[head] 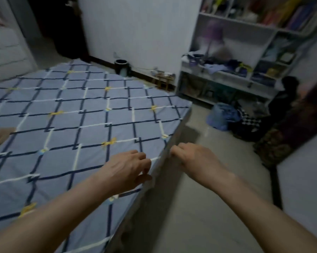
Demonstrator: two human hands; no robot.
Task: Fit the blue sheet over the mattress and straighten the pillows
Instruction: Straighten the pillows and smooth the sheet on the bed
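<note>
Blue sheet (77, 114) spread flat over the mattress, checked pattern reaching the near right edge. Left hand (128, 170) at that edge, fingers curled, thumb and fingertips pinching the sheet's hem. Right hand (192, 157) just beside it, over the bed's side, fingers curled at the sheet's border; actual grip too blurred to tell. No pillows clearly made out. White shelf unit (227, 77) beyond the bed, blue bundle (221, 115) on the floor.
</note>
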